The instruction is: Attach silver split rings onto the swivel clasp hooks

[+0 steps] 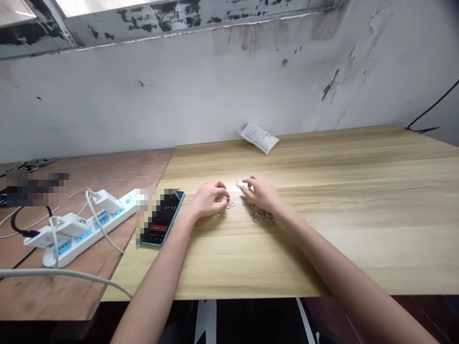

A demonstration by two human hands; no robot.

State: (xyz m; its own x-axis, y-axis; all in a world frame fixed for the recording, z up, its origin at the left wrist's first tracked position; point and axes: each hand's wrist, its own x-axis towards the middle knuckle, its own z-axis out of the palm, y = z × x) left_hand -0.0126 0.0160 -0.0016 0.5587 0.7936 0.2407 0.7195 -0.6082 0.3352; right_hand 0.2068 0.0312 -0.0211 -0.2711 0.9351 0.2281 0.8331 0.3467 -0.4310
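My left hand [211, 198] hovers low over the table with curled fingers, thumb and forefinger slightly apart. Close to its fingertips lie several small metal rings [222, 215], some half hidden by the thumb. A keychain clasp with a ring [237, 184] rests just left of my right hand's fingertips. The thumb and forefinger of my right hand [261, 193] are parted, and I see nothing held between them. Below that hand sits a small pile of metal clasps and rings [263, 216], partly covered by the wrist.
A phone [161, 220] with a lit screen lies left of my left forearm. Further left, a white power strip [93, 231] carries chargers and cables on a brown board. A white packet [258, 137] lies at the wooden table's [358, 191] back edge by the wall.
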